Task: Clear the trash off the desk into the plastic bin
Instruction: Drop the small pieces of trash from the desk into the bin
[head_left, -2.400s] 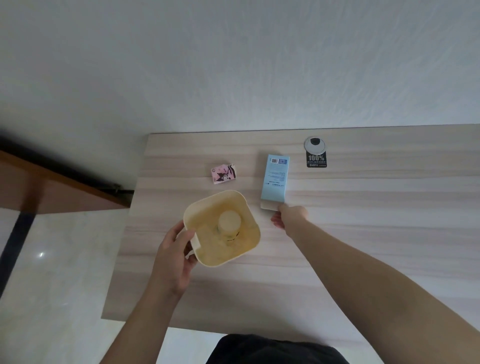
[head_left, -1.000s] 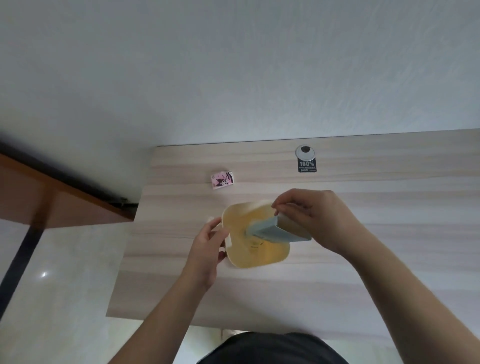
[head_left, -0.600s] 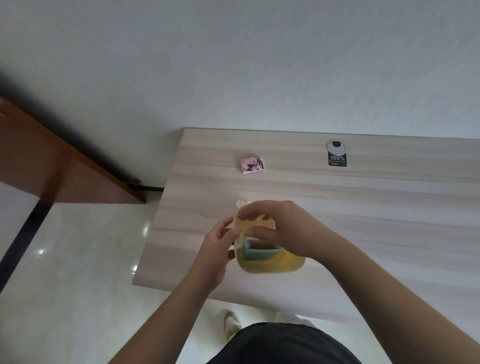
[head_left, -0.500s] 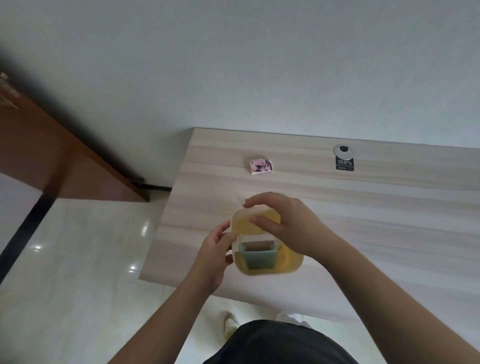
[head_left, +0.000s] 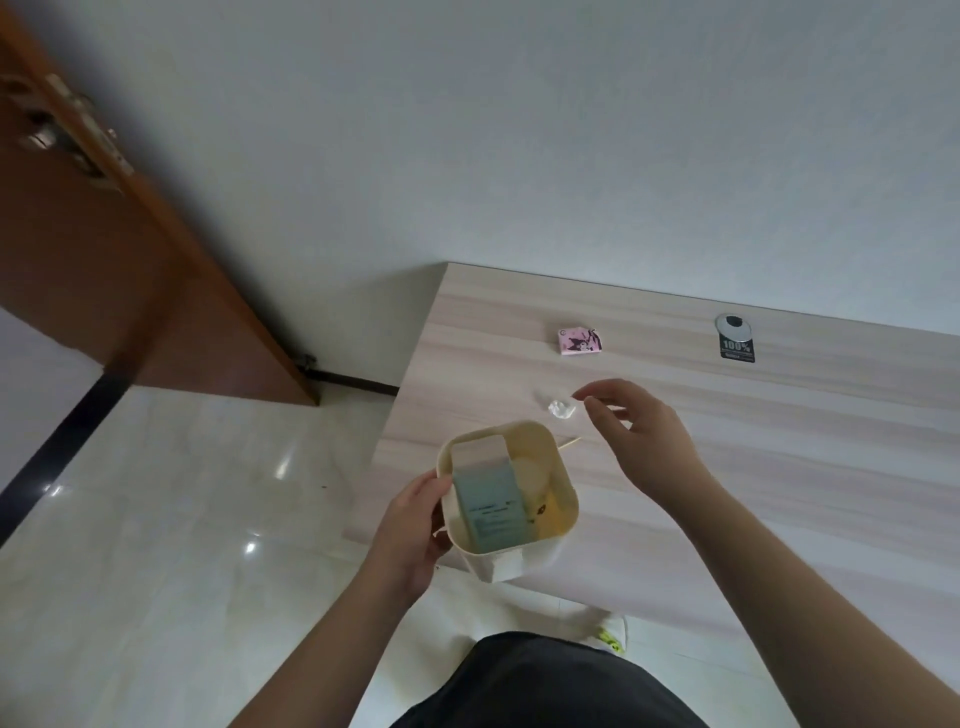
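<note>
A cream plastic bin (head_left: 563, 486) stands at the desk's near left corner, and my left hand (head_left: 410, 530) grips its left wall. A light blue carton (head_left: 491, 506) stands inside the bin, leaning on the left side. My right hand (head_left: 639, 436) hovers over the desk just beyond the bin, empty, fingers spread. Its fingertips are close to a small crumpled white paper wad (head_left: 562, 409). A thin wooden stick (head_left: 570, 442) lies by the bin's far right corner. A small pink packet (head_left: 580, 342) lies farther back.
The light wood desk (head_left: 779, 467) runs to the right along a white wall. A round grommet with a black sticker (head_left: 735, 338) sits near its back edge. Glossy tile floor and a brown door (head_left: 104, 249) are to the left.
My right hand put the blue carton into the bin, let go and moved back toward the paper wad. My left hand kept hold of the bin. The view shifted left.
</note>
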